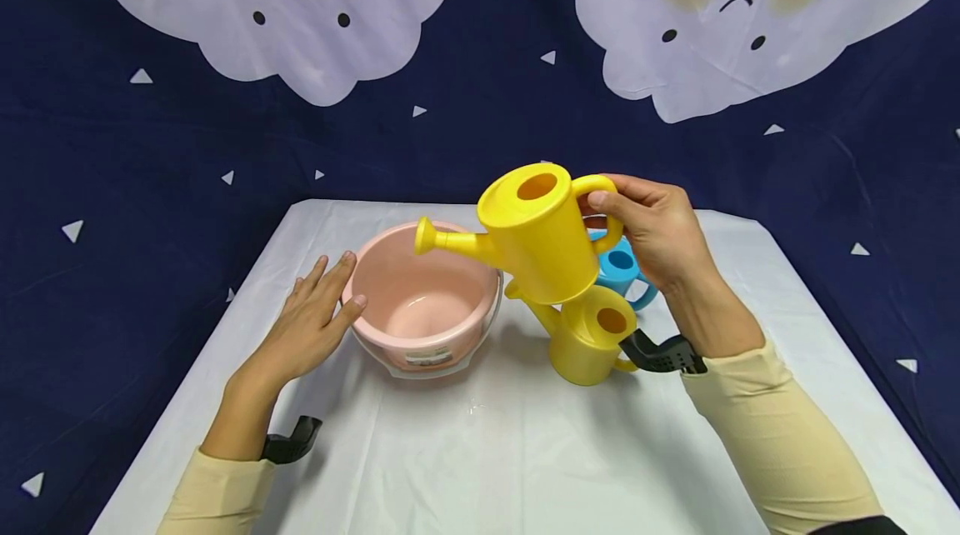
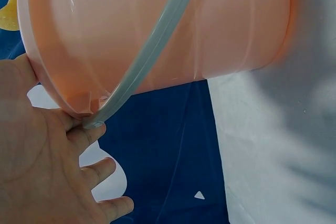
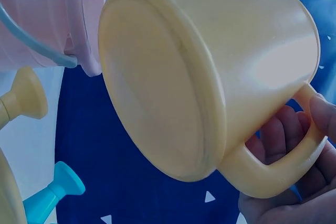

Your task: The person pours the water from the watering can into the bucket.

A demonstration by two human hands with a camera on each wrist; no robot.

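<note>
My right hand (image 1: 654, 227) grips the handle of a yellow watering can (image 1: 542, 247), thumb on one side and fingers curled through the loop. The can is raised, with its spout reaching over the right part of a pink bucket (image 1: 416, 352). In the right wrist view the can's round base (image 3: 157, 87) faces the camera. At the bucket's left rim rests my left hand (image 1: 303, 331), its fingers spread and fairly straight. The left wrist view shows those fingers beside the rim, at the end of the bucket's grey handle (image 2: 152, 51).
Below the raised can, a second yellow watering can (image 1: 588, 343) stands on the white-covered table (image 1: 480, 452), right of the bucket. Behind it is a blue watering can (image 1: 621, 264), partly hidden. A dark blue cloth with clouds (image 1: 480, 135) hangs at the back.
</note>
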